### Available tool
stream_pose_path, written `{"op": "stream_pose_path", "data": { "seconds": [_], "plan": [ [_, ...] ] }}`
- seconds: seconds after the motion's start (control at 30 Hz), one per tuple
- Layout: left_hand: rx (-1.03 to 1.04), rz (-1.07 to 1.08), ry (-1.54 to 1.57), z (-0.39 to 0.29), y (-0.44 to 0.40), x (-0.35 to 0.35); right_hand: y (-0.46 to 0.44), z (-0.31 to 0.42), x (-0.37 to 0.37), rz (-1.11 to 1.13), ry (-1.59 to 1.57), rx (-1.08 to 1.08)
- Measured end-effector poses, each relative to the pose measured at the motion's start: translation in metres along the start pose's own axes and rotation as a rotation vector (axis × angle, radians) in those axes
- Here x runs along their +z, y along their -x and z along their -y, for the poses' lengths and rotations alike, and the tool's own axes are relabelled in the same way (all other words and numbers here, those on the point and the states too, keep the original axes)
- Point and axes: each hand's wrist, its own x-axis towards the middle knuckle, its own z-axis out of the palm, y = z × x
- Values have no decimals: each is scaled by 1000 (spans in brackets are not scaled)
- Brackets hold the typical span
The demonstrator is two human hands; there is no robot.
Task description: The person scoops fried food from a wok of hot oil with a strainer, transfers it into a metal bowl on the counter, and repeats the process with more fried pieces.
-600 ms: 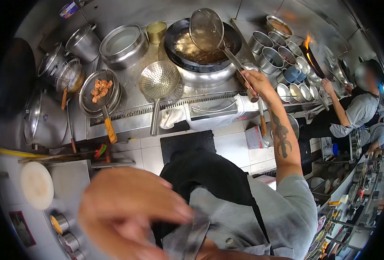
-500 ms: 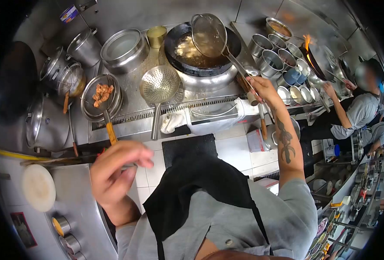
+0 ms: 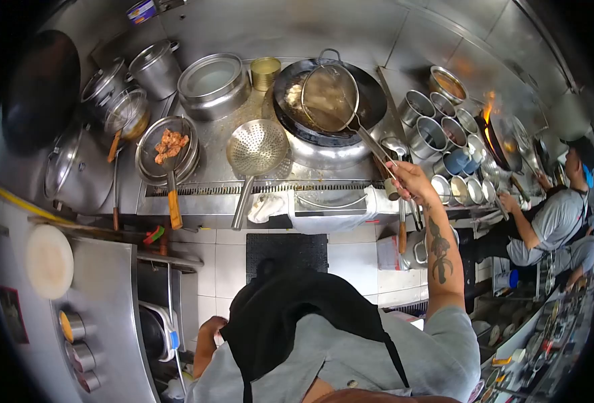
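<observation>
My right hand (image 3: 411, 181) is closed around the long handle of a fine-mesh strainer (image 3: 330, 97), whose round head is over the black wok (image 3: 372, 101). Bubbling liquid shows in the wok, with pale food pieces (image 3: 293, 95) at its left side. Down by my hip, my left hand (image 3: 212, 328) lies close to the black apron (image 3: 290, 302); its fingers are mostly hidden. A perforated ladle (image 3: 258, 146) rests on the stove left of the wok. Farther left, browned meat pieces (image 3: 171, 146) lie in another strainer with a wooden handle (image 3: 174, 208), set over a metal bowl.
A lidded steel pot (image 3: 213, 77) and an open tin (image 3: 265, 72) stand behind the ladle. Several metal canisters (image 3: 426, 136) crowd the right side. Beyond them, a co-worker (image 3: 555, 218) works at a flaming wok (image 3: 495, 141). A steel counter (image 3: 112, 295) runs along the left.
My left hand has dropped from in front of the stove to my side. The strainer's head sits lower over the wok, still in my right hand. The camera view has shifted.
</observation>
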Motion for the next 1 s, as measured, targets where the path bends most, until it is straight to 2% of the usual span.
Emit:
{"op": "stream_pose_path", "data": {
  "seconds": [0.07, 0.13, 0.2, 0.27, 0.37, 0.47, 0.57, 0.63, 0.67, 0.77, 1.0],
  "plan": [
    [-339, -27, 83, -81, 30, 4, -7, 3, 6, 17, -63, 30],
    [-457, -20, -74, -145, 44, 0, -11, 6, 17, 35, -114, 58],
    [-441, -25, -103, -147, 46, -6, -23, -1, 28, 61, -143, 26],
    [-355, -8, -11, -95, 36, -10, -32, -3, 42, 73, -185, -5],
    [-394, 148, 133, 26, -18, -24, -46, -6, 67, 24, -186, -38],
    [-545, 239, 265, 116, -67, -29, -62, -6, 88, -16, -190, -44],
    [-760, 121, 340, 160, -98, -31, -78, -3, 106, -44, -235, -46],
    [-200, 115, 153, 122, -52, -59, -85, 0, 118, -75, -262, -38],
    [-168, 110, 133, 129, -55, -73, -84, 13, 136, -135, -229, -11],
    [-889, 136, 325, 225, -100, -76, -92, 16, 155, -150, -283, -22],
    [-856, 123, 255, 255, -90, -113, -111, 14, 185, -184, -247, -67]
  ]
}}
